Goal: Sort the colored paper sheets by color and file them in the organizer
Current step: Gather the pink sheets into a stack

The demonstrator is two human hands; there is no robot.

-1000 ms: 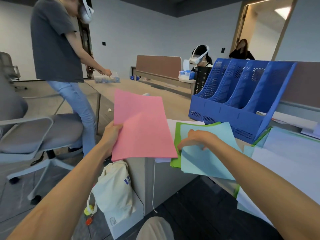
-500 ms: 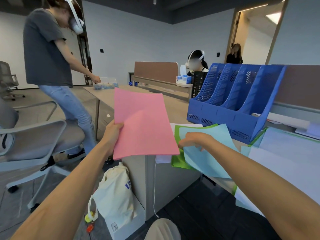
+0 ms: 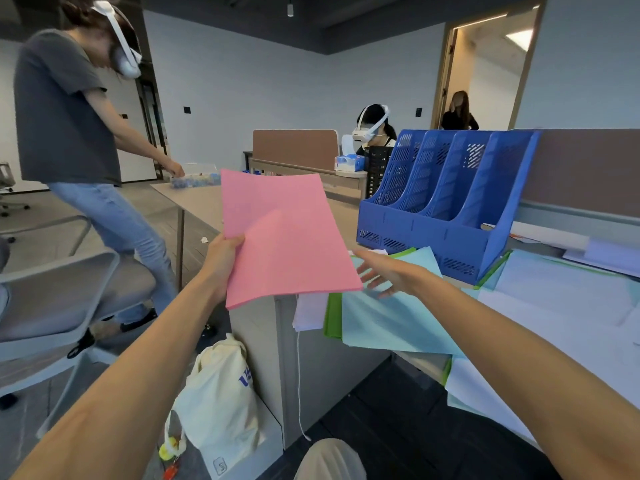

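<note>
While left hand (image 3: 221, 259) grips pink sheets (image 3: 287, 233), right hand (image 3: 386, 276) released, organizer (image 3: 429, 233) contents unseen.

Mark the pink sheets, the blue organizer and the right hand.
pink sheets (image 3: 287, 237): head view, middle of the front sheet.
blue organizer (image 3: 429, 234): head view, low front wall.
right hand (image 3: 384, 273): head view, back of the hand.

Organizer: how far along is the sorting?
Done: no paper shows in the slots of the blue organizer. In hand: the left hand grips the pink sheets; the right hand is open at the light blue sheet. Left: that sheet, the green sheet and pale sheets lie mixed on the desk.
</note>
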